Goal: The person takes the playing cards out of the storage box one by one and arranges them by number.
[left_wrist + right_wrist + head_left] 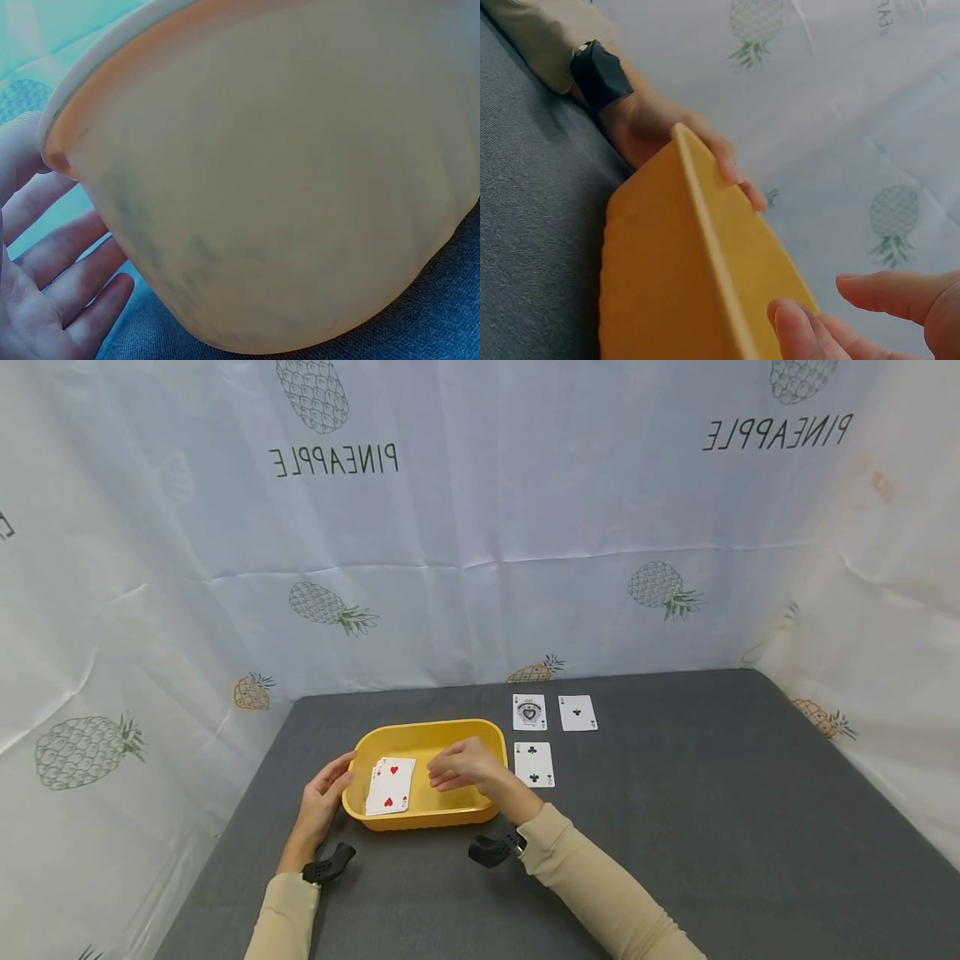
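Observation:
A yellow plastic tray [450, 817] stands on the dark table. My left hand [321, 802] grips its left rim, thumb over the edge and the other fingers along the outer wall in the left wrist view. Inside, at the tray's left, lies a small fanned stack of playing cards [391, 786] with the two of hearts on top. My right hand [467, 765] hovers over the tray's right part with nothing in it. In the right wrist view its thumb and forefinger [885, 292] stand apart.
Three face-up cards lie right of the tray: an ornate ace [529, 712], an ace of clubs [577, 713] and, nearer me, a two of clubs [534, 765]. A white pineapple-print curtain [465, 610] hangs behind the grey table [675, 827].

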A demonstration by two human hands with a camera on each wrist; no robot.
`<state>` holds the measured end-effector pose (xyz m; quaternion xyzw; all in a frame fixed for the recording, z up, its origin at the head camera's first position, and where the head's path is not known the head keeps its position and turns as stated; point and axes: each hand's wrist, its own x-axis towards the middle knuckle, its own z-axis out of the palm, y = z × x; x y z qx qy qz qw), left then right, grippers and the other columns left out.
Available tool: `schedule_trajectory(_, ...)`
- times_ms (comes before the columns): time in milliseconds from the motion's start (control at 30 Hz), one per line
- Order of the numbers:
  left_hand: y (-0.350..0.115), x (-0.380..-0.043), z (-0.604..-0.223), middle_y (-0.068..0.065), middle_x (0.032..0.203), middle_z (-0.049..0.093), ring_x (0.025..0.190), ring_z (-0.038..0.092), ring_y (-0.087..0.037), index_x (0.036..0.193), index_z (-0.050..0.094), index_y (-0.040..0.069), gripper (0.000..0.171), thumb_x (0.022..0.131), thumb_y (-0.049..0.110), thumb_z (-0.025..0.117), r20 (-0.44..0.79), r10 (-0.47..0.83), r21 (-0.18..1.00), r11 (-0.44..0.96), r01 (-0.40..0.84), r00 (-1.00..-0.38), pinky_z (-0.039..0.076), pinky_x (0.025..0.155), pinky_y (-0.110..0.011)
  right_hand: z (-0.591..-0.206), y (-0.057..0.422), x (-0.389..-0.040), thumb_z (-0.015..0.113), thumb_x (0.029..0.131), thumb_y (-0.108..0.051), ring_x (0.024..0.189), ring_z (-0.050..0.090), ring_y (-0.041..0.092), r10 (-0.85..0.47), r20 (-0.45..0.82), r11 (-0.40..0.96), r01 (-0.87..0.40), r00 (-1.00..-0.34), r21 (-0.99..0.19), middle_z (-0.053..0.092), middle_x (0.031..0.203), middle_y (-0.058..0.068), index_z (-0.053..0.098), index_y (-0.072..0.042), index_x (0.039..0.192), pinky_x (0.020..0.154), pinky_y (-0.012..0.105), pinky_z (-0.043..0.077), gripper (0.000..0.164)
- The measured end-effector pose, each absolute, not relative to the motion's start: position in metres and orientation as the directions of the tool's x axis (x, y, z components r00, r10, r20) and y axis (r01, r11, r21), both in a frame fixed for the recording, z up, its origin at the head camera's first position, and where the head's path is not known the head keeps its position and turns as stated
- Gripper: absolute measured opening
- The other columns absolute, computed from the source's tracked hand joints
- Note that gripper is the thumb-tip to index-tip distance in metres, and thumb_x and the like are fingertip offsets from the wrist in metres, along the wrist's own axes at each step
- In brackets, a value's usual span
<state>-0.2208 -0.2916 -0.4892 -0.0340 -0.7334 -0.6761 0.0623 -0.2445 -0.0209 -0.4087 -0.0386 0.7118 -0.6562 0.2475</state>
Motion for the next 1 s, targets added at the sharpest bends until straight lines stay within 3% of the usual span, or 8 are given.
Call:
schedule_trajectory(433, -0.291, -0.221, -0.489, 0.028, 0.112, 0.06, 0.103, 0.058, 0.011, 0.139, 0.04, -0.01, 0.049, 0.1, 0.016, 0.052, 0.127, -0.035, 0.989, 0.079, 0.124, -0.991, 0.05, 0.085, -0.008, -0.426, -0.061, -0.242, 0.074, 0.081, -0.006, 0.063, 0.07, 0.018, -0.188, -0.443, 0.239, 0.396, -0.877, -0.887, 0.073, 0.081, 0.017, 0.069, 0.004, 0.089, 0.063, 0.03, 0.059, 0.013)
schedule_trajectory(633, -0.291, -0.221, -0.489, 0.027, 0.112, 0.061, 0.102, 0.059, 0.011, 0.138, 0.04, -0.01, 0.048, 0.099, 0.014, 0.052, 0.14, -0.038, 0.988, 0.067, 0.138, -0.989, 0.05, 0.084, -0.008, -0.427, -0.069, -0.24, 0.076, 0.08, -0.008, 0.068, 0.071, 0.018, -0.095, -0.506, 0.28, 0.465, -0.857, -0.84, 0.072, 0.081, 0.013, 0.06, 0.003, 0.102, 0.06, 0.026, 0.058, 0.029)
schedule_trajectory(1000, -0.292, -0.224, -0.492, 0.026, 0.113, 0.062, 0.103, 0.06, 0.01, 0.137, 0.043, -0.008, 0.045, 0.099, 0.013, 0.053, 0.155, -0.037, 0.987, 0.05, 0.153, -0.987, 0.051, 0.084, -0.009, -0.434, -0.08, -0.246, 0.075, 0.078, 0.0, 0.07, 0.073, 0.022, -0.08, -0.557, 0.175, 0.538, -0.827, -0.824, 0.074, 0.087, 0.018, 0.048, 0.003, 0.12, 0.062, 0.03, 0.059, 0.05)
